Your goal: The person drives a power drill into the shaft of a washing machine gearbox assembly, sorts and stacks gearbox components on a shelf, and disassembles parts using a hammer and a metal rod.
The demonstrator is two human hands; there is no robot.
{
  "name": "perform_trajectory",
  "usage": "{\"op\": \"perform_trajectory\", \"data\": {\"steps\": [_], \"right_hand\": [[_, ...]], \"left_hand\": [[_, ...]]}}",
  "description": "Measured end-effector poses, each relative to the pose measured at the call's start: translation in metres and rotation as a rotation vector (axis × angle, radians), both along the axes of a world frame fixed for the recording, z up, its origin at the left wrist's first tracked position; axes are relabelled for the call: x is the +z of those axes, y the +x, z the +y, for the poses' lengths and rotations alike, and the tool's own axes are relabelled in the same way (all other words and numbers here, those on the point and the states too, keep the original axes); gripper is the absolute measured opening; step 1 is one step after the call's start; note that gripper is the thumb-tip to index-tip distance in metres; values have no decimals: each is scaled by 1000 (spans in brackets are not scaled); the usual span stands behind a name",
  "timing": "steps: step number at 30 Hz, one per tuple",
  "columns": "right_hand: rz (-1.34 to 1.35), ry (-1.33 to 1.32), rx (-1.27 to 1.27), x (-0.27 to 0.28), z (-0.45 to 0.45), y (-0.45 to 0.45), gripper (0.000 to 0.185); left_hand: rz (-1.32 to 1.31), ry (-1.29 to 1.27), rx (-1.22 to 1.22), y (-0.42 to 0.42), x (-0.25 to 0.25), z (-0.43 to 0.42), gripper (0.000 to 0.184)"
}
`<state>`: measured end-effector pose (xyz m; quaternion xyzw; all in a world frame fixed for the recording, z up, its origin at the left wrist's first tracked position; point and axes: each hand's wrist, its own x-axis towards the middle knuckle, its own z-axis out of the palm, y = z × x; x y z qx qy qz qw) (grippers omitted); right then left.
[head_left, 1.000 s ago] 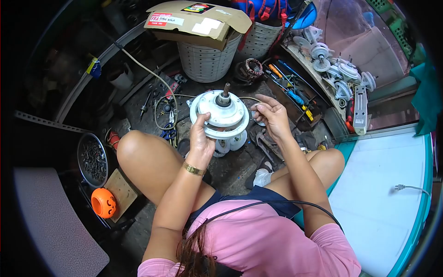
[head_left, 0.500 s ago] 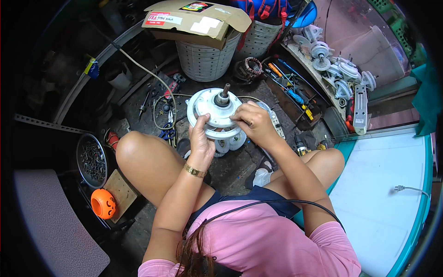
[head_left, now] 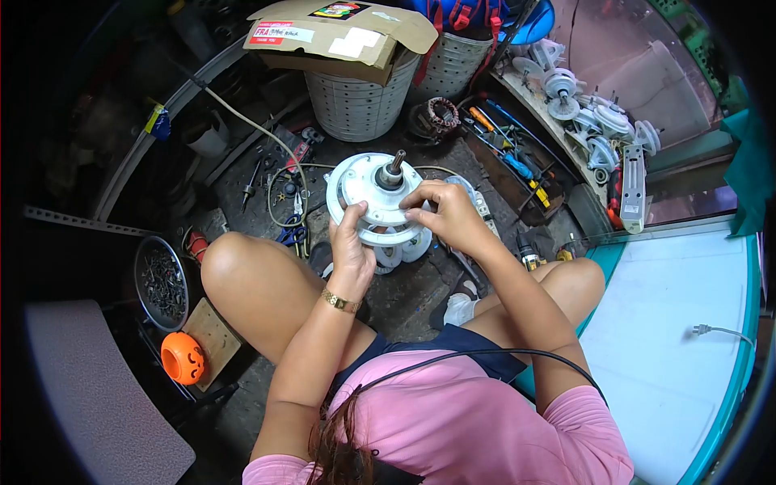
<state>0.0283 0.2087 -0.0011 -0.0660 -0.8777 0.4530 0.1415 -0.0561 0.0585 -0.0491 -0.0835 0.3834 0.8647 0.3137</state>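
A white round gear housing (head_left: 373, 190), with a splined metal shaft (head_left: 395, 167) pointing up from its centre, is held above the floor between my knees. My left hand (head_left: 352, 242) grips its near left edge, thumb on top and fingers underneath. At the right edge of the housing, my right hand (head_left: 440, 212) is pinched with thumb and index finger against the rim. Whatever is between those fingertips is too small to make out. More white round parts (head_left: 404, 254) lie below the housing, partly hidden by it.
A metal bowl of screws (head_left: 162, 283) and an orange pumpkin bucket (head_left: 183, 358) are at left. A cardboard box (head_left: 347, 36) tops a perforated basket (head_left: 356, 105). A tool tray (head_left: 513, 162) lies right, beside a shelf of white gear parts (head_left: 606, 121).
My right hand has moved left and down, from beside the housing onto its right edge, and its fingers have shifted slightly there. My left hand keeps its hold on the housing.
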Motion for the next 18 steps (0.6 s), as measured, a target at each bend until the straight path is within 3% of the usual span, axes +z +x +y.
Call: {"op": "perform_trajectory", "data": {"steps": [5,11,16,18], "right_hand": [[51,200,-29,-1,2,0,13],[-9,217,-71,-11,-1,-3,16],[-49,177,-77,-22,-3,-2,23],[54,-30,13,-33,11,-6,15]], "left_hand": [[33,-5,23,-2,-7,-1,47],[64,-12,32,-7,-16,-2,48],[98,-77,25,-7,-20,-7,50],[3,-90,-11,-9,-22,-14,48]]}}
